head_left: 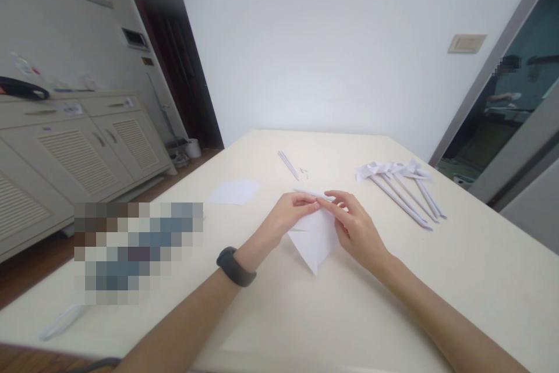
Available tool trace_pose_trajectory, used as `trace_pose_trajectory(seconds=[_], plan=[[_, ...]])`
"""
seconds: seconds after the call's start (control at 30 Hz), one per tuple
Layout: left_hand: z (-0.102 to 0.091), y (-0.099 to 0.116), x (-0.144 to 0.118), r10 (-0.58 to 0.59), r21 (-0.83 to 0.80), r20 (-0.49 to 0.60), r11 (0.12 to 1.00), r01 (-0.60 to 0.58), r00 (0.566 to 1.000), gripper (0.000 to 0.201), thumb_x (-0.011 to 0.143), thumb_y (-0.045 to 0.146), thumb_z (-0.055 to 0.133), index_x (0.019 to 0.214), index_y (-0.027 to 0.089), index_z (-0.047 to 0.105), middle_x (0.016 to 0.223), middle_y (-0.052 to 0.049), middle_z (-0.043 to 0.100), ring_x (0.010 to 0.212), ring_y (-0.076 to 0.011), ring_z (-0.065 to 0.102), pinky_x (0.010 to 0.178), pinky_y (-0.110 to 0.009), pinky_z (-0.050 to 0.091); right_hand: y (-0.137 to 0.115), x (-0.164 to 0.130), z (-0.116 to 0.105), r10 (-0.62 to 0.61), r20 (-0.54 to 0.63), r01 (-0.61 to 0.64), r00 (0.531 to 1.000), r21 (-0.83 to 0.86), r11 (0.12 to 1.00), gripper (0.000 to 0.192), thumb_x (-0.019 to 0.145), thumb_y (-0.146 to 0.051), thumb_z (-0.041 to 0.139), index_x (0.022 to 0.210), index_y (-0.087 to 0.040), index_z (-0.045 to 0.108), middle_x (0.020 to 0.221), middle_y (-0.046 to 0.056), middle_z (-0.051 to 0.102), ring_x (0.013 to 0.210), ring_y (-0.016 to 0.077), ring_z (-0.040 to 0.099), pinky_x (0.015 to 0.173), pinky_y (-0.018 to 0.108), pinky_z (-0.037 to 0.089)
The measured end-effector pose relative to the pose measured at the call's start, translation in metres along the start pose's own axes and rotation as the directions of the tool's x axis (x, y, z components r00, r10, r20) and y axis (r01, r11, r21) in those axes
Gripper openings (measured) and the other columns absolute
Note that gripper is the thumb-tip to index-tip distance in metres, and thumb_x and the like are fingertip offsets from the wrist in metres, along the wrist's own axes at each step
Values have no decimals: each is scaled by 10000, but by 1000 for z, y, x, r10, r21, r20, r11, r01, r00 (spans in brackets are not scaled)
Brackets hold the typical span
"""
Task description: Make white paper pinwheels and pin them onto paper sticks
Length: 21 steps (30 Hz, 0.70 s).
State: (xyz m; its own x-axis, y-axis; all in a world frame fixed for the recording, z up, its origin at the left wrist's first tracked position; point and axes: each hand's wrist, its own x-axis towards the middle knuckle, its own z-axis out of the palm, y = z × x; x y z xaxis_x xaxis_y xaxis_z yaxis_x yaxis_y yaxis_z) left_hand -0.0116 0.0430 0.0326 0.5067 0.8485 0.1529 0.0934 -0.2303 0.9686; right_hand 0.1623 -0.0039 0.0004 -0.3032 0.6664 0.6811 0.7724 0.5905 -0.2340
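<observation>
A white paper sheet [325,242] is held above or against the near-middle part of the table, with one corner pointed toward the wearer and a narrow slit or fold visible at its left side. Along its far edge a slim white roll [305,191] is seen; whether it is a separate stick or the sheet's own edge cannot be told. By the left hand [293,210], the far edge is pinched between thumb and forefinger. By the right hand [356,221], curved fingers are laid over the roll, the forefinger brought close to the left thumb; whether its thumb is pressed underneath is hidden. The step in hand is judged to be rolling or folding at that edge; for the next move, even pressure and a straight, tight edge seem to be called for. Beyond the hands, thin paper sticks [288,164] are laid near small scraps [304,173]. To the left, a loose paper piece [236,192] is placed; to the right, long paper rolls with crumpled tops [404,198] are grouped. The cream table [271,315] is set against a white wall [323,47], flanked by a louvred cabinet [65,149] and a light switch [467,43].
</observation>
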Motion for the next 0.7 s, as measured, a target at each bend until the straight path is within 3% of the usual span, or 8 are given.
trace_pose_trajectory(seconds=[0.47,0.7], plan=[[3,-5,1,-24,98,33,995,21,999,216,766,329,582,843,152,679,821,-53,692,764,-185,606,645,-260,424,-5,1,-4,55,-36,-54,998,11,998,239,889,-185,416,1075,-224,561,1145,87,504,948,185,518,772,333,487],[5,-1,-1,-28,118,44,993,23,999,196,769,315,580,804,148,676,815,-49,684,774,-174,605,653,-246,419,-5,2,-4,115,-22,-114,993,17,993,176,896,-248,434,1000,-218,573,1111,77,510,951,176,520,726,291,500]])
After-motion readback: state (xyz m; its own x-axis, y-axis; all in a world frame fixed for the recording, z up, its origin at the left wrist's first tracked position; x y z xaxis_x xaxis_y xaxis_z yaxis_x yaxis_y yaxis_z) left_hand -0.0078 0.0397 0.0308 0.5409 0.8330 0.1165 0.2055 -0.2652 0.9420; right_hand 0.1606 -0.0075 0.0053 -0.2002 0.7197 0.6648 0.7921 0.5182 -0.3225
